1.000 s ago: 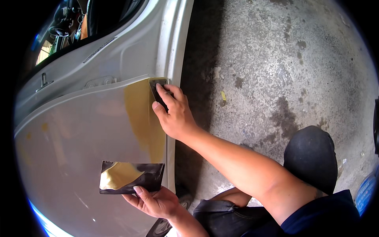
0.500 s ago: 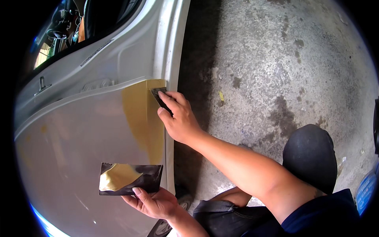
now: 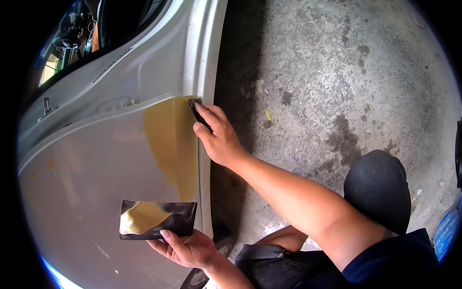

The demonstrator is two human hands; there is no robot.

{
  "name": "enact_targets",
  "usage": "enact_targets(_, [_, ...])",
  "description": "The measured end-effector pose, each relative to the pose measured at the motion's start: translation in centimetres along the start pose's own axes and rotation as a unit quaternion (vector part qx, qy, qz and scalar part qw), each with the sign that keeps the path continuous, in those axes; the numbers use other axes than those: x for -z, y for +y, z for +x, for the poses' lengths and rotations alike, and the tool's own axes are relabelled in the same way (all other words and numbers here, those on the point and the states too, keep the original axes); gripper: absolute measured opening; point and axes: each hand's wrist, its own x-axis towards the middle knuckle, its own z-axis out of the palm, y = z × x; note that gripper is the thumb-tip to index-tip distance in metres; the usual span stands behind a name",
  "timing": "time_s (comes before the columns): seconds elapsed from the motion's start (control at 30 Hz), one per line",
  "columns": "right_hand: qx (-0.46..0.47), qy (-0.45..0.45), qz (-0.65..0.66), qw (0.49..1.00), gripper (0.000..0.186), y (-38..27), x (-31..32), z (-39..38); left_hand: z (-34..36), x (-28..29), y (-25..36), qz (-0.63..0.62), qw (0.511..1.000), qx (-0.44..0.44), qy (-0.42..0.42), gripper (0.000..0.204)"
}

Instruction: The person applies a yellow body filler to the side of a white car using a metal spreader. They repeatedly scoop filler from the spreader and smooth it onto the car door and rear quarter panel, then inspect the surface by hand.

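A: Where's the right hand (image 3: 219,137)?

B: Up at the rear edge of the silver car door (image 3: 96,159), at the top corner of the yellowish filler patch (image 3: 171,139). The grip is pressed together on a small dark spreader (image 3: 196,110), thumb beneath, fingers flat on its back. The blade lies against the panel, I'd judge so the pressure smooths the paste thin.

A: And the left hand (image 3: 185,248)?

B: Low, near the bottom of the door. Its grip pinches the lower edge of a dark flat board (image 3: 159,220) carrying a smear of the same yellowish paste. It's held level and just beside the panel, probably so more filler stays within easy reach.

A: Anything else around?

B: Stained concrete floor (image 3: 337,86) to the right, and the person's dark knee (image 3: 378,185) bent over it.

A: What's changed against a second ago?

B: Little. The spreader sat a touch lower on the patch half a second ago; now it's at the top corner again, as a second ago. The board and left hand have scarcely moved.
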Motion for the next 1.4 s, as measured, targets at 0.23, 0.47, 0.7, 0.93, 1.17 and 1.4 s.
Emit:
enact_targets(0.23, [-0.050,-0.065,0.072,0.994,0.043,0.1,1.7,-0.9,-0.1,-0.6,0.1,-0.019,0.999,0.028,-0.028,0.045])
enact_targets(0.47, [-0.213,-0.412,0.483,0.743,0.042,-7.3,7.2,-3.2,-0.2,-1.4,0.9,-0.109,0.975,0.188,-0.043,0.047])
enact_targets(0.7, [-0.267,-0.307,0.242,0.881,0.037,-3.2,7.5,-1.3,0.4,-1.9,2.7,-0.113,0.987,0.114,-0.025,0.045])
enact_targets(0.93, [-0.505,-0.196,0.424,0.726,0.044,-0.7,5.3,5.5,-0.2,-1.0,2.4,-0.129,0.986,0.103,-0.038,0.048])
enact_targets(1.17, [-0.521,-0.171,0.379,0.746,0.046,-1.8,4.0,6.8,-0.3,-0.7,2.7,-0.126,0.987,0.092,-0.024,0.048])
enact_targets(1.4, [-0.511,-0.159,0.331,0.777,0.043,-5.2,3.2,6.5,-0.2,-0.7,2.9,-0.135,0.986,0.092,-0.012,0.048])
